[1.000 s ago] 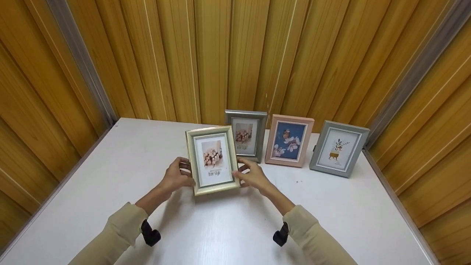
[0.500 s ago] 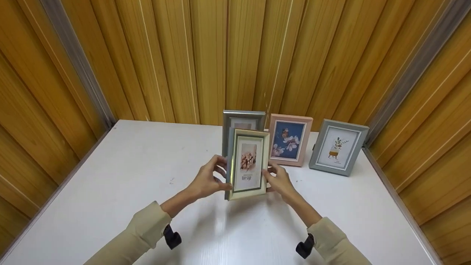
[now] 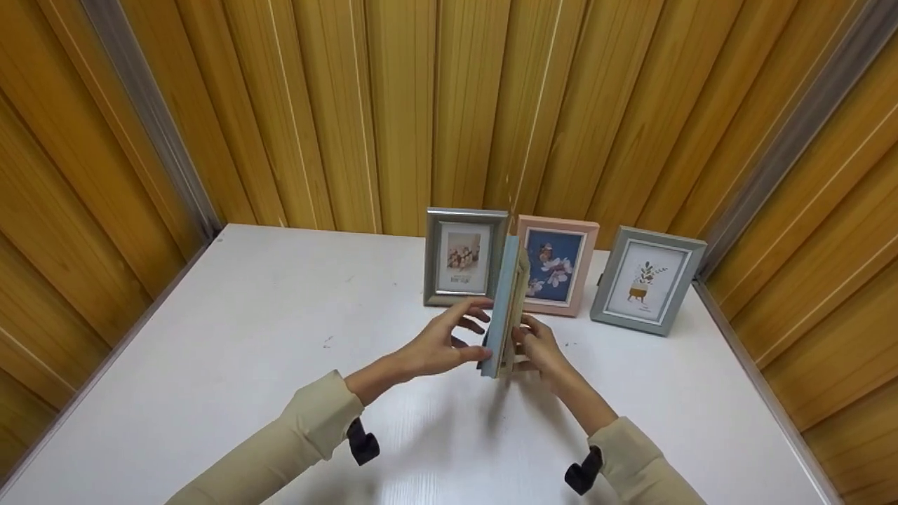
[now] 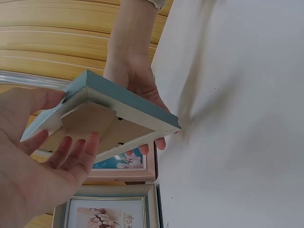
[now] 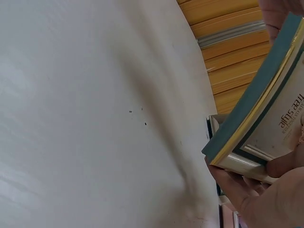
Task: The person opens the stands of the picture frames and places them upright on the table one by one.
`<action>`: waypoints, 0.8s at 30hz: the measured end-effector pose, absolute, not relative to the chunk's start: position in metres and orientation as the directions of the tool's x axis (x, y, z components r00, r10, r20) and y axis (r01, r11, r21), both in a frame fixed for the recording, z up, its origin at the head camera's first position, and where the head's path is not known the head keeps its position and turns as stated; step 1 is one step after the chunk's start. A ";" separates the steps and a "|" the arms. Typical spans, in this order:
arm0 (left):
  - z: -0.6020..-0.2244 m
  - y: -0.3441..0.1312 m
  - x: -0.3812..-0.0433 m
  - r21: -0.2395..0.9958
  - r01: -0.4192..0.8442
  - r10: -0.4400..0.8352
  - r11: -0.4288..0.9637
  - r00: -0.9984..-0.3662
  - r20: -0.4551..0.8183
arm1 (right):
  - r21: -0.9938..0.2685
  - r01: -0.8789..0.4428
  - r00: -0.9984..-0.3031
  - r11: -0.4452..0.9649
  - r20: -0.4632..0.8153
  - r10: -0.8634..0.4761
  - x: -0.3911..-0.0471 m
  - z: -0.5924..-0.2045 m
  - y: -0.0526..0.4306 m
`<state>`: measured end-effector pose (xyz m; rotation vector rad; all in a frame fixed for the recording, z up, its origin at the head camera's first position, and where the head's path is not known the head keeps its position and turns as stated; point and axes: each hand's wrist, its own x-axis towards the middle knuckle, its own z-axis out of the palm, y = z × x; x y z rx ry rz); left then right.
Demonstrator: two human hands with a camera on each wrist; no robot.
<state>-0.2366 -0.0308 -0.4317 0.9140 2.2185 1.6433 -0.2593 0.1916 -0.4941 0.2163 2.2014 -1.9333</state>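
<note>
A picture frame (image 3: pixel 501 312) with pale blue sides is held above the white table, turned almost edge-on in the head view. My left hand (image 3: pixel 435 345) pinches its left side, thumb on the blue edge and the other fingers reaching behind. The left wrist view shows the brown backing and a stand flap (image 4: pixel 88 122) near those fingertips. On the opposite side my right hand (image 3: pixel 546 354) grips the frame; in the right wrist view its thumb (image 5: pixel 282 164) lies over the cream and gold front border, with fingers beneath. The print inside is partly cut off there.
Behind the hands stand a silver-grey picture frame (image 3: pixel 431 280), a pink one (image 3: pixel 581 270) partly covered by the held frame, and a grey-green one (image 3: pixel 684 280) at the right. Wood-look panels (image 3: pixel 393 119) wall the white table (image 3: pixel 280 322) at the back and sides.
The held frame has moved right and been turned from facing the head camera to nearly edge-on. Both hands moved with it, and the silver-grey frame behind is uncovered again.
</note>
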 end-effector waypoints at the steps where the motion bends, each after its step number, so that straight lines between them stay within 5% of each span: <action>1: -0.432 -0.030 -0.237 0.926 0.337 0.620 0.170 -0.767 0.166 | -0.962 0.244 -0.967 0.126 -0.250 -0.036 -0.259 -0.495 0.191; 8: -0.433 -0.027 -0.238 0.943 0.301 0.707 0.142 -0.697 0.116 | -0.955 0.281 -0.957 0.095 -0.287 -0.051 -0.259 -0.500 0.183; 17: -0.435 -0.029 -0.236 0.940 0.318 0.692 0.128 -0.707 0.145 | -0.956 0.289 -0.955 0.055 -0.292 -0.051 -0.257 -0.501 0.179; 24: -0.433 -0.039 -0.247 0.870 0.456 0.698 0.187 -0.685 0.209 | -0.963 0.267 -0.958 0.047 -0.270 -0.097 -0.257 -0.506 0.187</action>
